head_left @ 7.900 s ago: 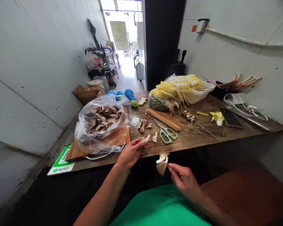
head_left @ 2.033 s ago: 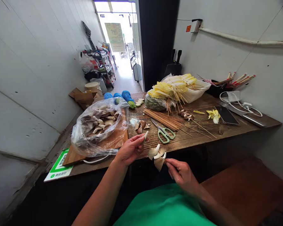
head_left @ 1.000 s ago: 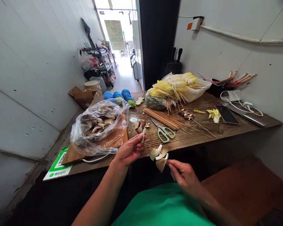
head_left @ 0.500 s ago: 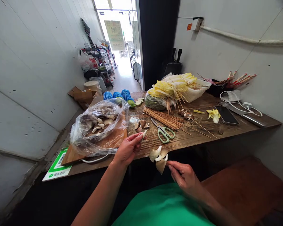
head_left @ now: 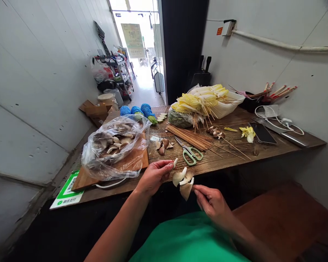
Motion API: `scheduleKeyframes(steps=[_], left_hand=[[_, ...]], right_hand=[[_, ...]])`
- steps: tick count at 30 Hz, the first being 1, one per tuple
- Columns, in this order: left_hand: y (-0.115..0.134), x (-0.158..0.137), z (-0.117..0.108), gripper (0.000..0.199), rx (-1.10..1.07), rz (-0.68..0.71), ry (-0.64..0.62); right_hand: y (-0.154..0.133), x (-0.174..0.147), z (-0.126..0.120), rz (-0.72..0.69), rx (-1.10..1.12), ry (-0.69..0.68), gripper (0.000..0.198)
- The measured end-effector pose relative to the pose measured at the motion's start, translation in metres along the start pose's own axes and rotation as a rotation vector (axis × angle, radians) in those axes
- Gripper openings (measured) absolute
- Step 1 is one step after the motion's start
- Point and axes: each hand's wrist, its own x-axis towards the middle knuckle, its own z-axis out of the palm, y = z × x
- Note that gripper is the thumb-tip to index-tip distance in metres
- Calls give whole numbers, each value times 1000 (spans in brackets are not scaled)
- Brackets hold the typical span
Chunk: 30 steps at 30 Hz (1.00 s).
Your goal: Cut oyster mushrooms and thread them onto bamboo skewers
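Reading “微信支付”, a card (head_left: 66, 195) lies left; hands (head_left: 154, 177) pinch mushroom (head_left: 175, 162) and loaded skewer (head_left: 186, 190).

Pale panelled walls (head_left: 38, 69) flank the room. A wooden desk (head_left: 270, 150) spans the foreground. Bright light enters through a glazed doorway (head_left: 151, 36) at the rear, onto a light floor (head_left: 146, 87). A black panel (head_left: 183, 47) adjoins the doorway.

One head-worn camera looks forward and down from above the green garment (head_left: 186, 240), with the left hand (head_left: 154, 177) and right hand (head_left: 211, 202) close below, the tabletop (head_left: 243, 119) just beyond, and the bright doorway (head_left: 150, 43) farthest off, near top centre.
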Motion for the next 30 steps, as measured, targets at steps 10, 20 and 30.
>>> scheduleKeyframes(steps=[10,20,30], left_hand=[[12,-12,4,42,161,118,191],[6,-10,1,31,-94,-57,11],[3,-9,1,29,76,0,-44]], right_hand=[[13,3,7,-187,-167,164,27],[6,8,3,107,159,-134,30],[3,10,3,130,233,-152,30]])
